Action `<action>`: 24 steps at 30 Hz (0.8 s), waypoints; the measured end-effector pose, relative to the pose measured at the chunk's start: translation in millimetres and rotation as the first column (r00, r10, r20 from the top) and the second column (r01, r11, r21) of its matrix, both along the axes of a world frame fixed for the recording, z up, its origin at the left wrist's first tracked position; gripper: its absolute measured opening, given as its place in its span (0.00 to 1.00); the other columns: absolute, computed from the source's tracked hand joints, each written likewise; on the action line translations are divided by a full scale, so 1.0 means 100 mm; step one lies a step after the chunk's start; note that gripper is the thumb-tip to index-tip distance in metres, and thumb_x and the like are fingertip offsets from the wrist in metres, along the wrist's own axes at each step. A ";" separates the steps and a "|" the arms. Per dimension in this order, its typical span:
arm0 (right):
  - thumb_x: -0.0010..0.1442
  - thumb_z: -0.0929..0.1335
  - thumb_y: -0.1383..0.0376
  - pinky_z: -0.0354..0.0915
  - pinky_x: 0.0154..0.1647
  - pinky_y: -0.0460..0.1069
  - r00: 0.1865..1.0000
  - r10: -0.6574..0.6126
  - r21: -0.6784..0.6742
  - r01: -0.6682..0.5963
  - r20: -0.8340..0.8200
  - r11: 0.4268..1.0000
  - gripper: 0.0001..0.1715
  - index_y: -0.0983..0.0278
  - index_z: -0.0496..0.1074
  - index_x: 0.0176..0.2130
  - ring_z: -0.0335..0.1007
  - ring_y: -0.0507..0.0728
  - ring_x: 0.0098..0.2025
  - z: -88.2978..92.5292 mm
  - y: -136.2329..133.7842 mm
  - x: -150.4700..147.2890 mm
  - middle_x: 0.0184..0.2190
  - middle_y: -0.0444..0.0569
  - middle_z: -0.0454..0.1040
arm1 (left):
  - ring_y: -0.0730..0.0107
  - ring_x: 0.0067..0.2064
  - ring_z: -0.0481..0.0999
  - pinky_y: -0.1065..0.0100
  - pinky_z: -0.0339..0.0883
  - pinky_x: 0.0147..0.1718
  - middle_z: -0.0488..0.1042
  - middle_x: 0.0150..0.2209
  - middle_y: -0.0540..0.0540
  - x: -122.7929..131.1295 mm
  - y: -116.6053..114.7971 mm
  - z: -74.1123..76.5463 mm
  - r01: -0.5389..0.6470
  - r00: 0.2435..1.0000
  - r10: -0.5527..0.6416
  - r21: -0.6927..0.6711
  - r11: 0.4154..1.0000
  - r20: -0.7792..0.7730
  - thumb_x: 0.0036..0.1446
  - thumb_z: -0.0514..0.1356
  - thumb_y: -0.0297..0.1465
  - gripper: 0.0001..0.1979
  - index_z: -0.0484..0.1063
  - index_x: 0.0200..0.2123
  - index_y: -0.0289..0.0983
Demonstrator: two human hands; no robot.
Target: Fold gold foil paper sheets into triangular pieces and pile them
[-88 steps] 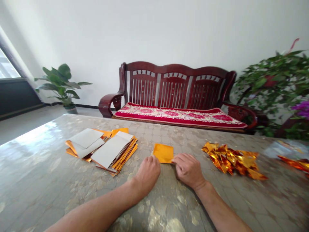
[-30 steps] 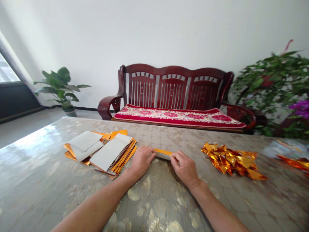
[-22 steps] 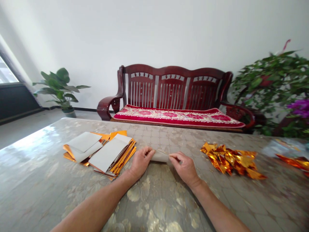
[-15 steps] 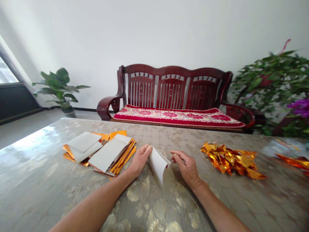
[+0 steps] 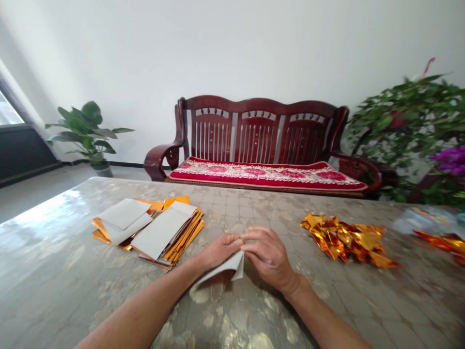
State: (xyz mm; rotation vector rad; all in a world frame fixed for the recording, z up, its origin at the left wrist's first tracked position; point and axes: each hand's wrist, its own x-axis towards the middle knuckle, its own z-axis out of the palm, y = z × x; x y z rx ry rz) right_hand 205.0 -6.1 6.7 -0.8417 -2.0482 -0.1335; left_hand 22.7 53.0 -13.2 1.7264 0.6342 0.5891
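Note:
A sheet of foil paper (image 5: 227, 265), pale on the side that shows, is bent over and held up above the table. My left hand (image 5: 222, 249) is closed on its upper edge. My right hand (image 5: 267, 254) meets the left at the fingertips, its thumb and fingers pinched at the sheet's top corner. To the left lies a stack of foil paper sheets (image 5: 165, 230), pale backs up with orange-gold edges showing. Folded shiny gold foil pieces (image 5: 345, 240) lie in a heap to the right of my hands.
The table (image 5: 119, 300) has a glossy patterned cover. A clear plastic bag (image 5: 428, 220) and more orange foil (image 5: 441, 242) lie at the far right. Behind the table stand a wooden bench (image 5: 257, 131) and potted plants (image 5: 87, 128).
My right hand has moved left and joined my left hand at the sheet. The sheet has turned from hanging upright to lying slanted, its lower end now toward the left.

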 end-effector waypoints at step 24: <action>0.61 0.68 0.69 0.56 0.48 0.54 0.847 -0.486 0.309 0.413 0.214 0.857 0.05 0.60 0.74 0.38 0.66 0.58 0.46 0.00 -0.02 0.11 0.37 0.46 0.78 | 0.68 0.37 0.69 0.67 0.63 0.37 0.76 0.38 0.48 -0.19 -0.02 0.09 -0.208 0.885 0.446 0.970 0.123 0.133 0.64 0.57 0.29 0.10 0.74 0.46 0.44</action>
